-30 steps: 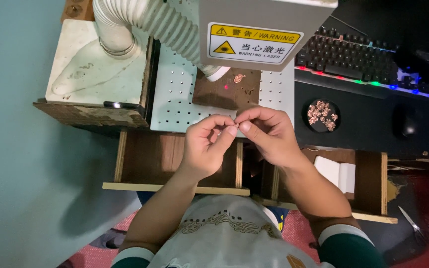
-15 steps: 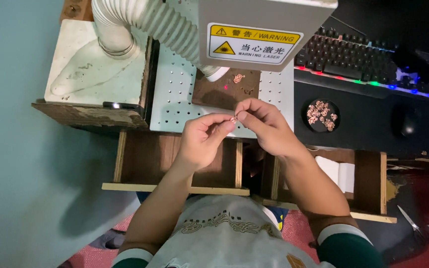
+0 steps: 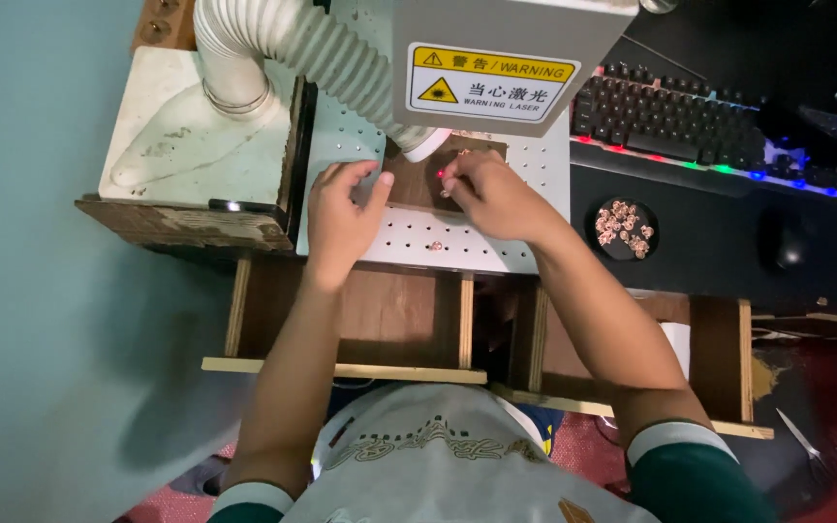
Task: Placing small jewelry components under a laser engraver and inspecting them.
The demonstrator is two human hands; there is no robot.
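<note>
Both hands moved forward onto one brown block (image 3: 417, 186), left hand (image 3: 339, 215) fingers spread, right hand (image 3: 488, 189) fingers seemingly pinching one small piece.

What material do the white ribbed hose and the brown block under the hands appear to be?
The white ribbed hose looks like flexible matte plastic, judging by its even ridges. The flat brown block seems to be wood or fibreboard, dull and dark; its grain is too unclear to tell.

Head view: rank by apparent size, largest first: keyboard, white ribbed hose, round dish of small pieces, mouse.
1. White ribbed hose and keyboard: both large and partly cut off or covered, so too close to rank.
2. Round dish of small pieces and mouse: they look about alike; the dark mouse's outline is hard to trace.
</note>
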